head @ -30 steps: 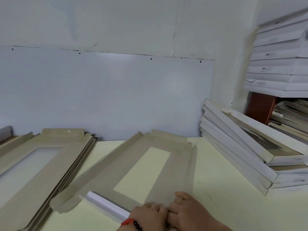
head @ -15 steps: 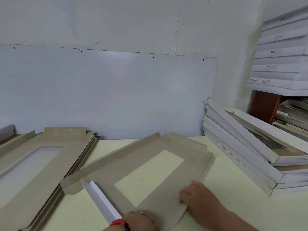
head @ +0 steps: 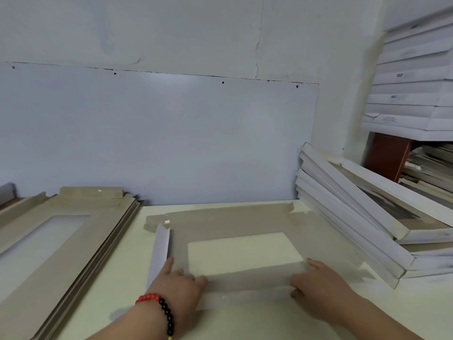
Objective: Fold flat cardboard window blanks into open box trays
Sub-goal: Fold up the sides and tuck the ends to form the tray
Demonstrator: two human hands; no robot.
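1. A pale yellow table [head: 245, 322] runs to a grey-white wall, where a smooth panel [head: 159, 133] is fixed with small dark fasteners along its top edge.
2. One grey-brown cardboard blank [head: 235, 223] lies flat on the table in front of the person, its rectangular window showing the tabletop beneath.
3. The left hand [head: 180, 278], beaded bracelet [head: 161, 307] at the wrist, lies on the blank's near left corner, forefinger stretched along a raised white flap [head: 160, 251] that stands up from the left edge.
4. The right hand [head: 318, 283] presses on the blank's near right corner, fingers extended and the thumb tucked at the near edge. The two hands are well apart, neither closed round anything.
5. To the left, a stack of flat blanks [head: 58, 244] rests on the table against the wall.
6. To the right, finished white trays [head: 355, 217] lean in a slanting pile, just beside the blank's far right corner.
7. Above them, white boxes [head: 414, 89] are stacked on a reddish-brown support [head: 387, 155].
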